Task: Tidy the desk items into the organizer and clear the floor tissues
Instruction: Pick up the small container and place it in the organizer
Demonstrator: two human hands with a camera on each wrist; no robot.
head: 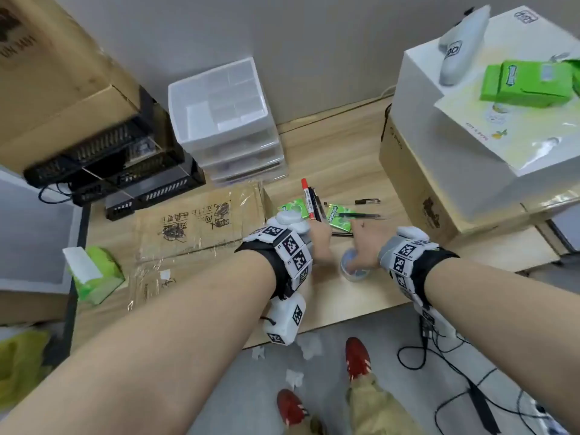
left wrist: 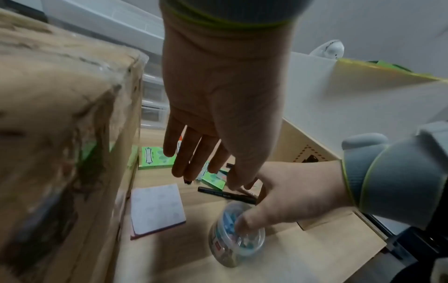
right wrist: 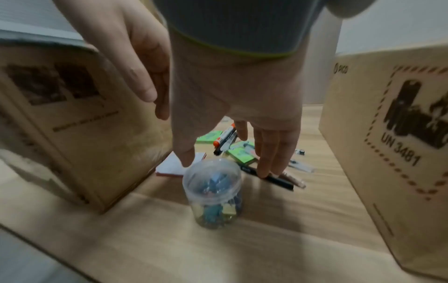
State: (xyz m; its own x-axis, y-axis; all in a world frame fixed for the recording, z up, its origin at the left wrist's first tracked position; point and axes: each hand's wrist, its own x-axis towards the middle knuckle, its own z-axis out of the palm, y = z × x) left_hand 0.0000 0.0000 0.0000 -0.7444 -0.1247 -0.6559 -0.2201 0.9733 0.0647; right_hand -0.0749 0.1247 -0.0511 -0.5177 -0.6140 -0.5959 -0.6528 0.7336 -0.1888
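Observation:
A clear jar (right wrist: 213,191) of small coloured bits stands near the desk's front edge. My right hand (head: 361,246) is over it, open: the thumb (right wrist: 186,159) touches the lid's rim and the fingertips (right wrist: 266,169) rest on a black pen (right wrist: 278,181) behind the jar. Just to the left, my left hand (left wrist: 198,168) hovers open with straight fingers above the pens and green gum packs (left wrist: 157,158). A white notepad (left wrist: 157,208) lies beside the jar. The white drawer organizer (head: 219,120) stands at the back. Crumpled tissues (head: 309,346) lie on the floor.
A flat cardboard box (head: 194,224) lies left of my hands, and a taller carton (head: 417,183) with a white box on it stands to the right. Black trays (head: 110,171) and a green tissue pack (head: 94,274) are at the left. Cables (head: 439,356) trail on the floor.

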